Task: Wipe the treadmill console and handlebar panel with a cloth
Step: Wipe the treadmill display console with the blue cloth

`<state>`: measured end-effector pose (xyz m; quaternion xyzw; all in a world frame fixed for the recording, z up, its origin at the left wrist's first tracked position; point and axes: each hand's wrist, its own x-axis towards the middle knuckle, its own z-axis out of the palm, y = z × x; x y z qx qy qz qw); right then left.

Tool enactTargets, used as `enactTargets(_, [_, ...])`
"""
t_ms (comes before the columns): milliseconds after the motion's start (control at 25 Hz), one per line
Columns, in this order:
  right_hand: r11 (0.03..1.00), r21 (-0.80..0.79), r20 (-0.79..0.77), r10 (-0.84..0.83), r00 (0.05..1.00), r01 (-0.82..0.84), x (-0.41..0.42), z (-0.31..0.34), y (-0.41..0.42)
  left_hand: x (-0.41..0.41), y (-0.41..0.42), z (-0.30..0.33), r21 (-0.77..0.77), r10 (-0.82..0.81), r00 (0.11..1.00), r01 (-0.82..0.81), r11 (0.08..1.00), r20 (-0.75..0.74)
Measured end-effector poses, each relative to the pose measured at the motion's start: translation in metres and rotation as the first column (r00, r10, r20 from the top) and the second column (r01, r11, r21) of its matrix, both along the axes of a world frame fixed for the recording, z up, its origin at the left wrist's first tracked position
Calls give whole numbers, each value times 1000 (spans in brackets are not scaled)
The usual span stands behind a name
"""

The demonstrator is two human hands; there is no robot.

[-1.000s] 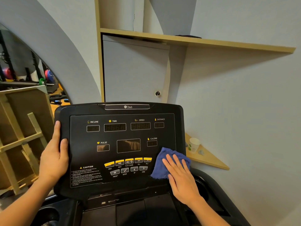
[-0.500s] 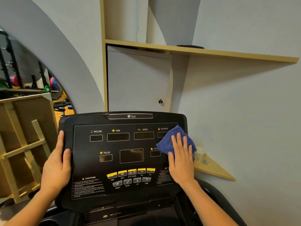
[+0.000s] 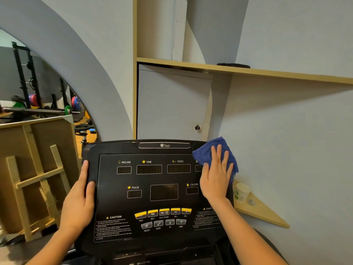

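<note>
Treadmill console (image 3: 152, 188): black, glossy, tilted face-up toward the camera; small displays labelled INCLINE, TIME, SPEED, PULSE and CALORIE are set round a larger dark central screen, all unlit. A row of yellow buttons (image 3: 163, 212) with grey ones below is seen near the near edge, flanked by caution text. Blue cloth (image 3: 208, 153): crumpled terry, pressed flat on the console's far right corner, overhanging the right edge

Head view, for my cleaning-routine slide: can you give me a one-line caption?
Right hand presses a blue cloth on the treadmill console's top right corner; left hand grips its left edge.
</note>
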<state>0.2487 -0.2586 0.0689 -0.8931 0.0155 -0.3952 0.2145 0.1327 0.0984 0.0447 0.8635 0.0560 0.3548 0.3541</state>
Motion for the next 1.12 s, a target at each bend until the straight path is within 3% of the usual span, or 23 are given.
enactTargets(400, [998,-3,45,69,997,-69,-1,10,52,7,7,-7,-4,-15,1000,15,1000,21])
enactTargets(1120, [947,-246,17,216,976,-205,-14,21,140,18,17,-17,-14,-69,996,70,997,53])
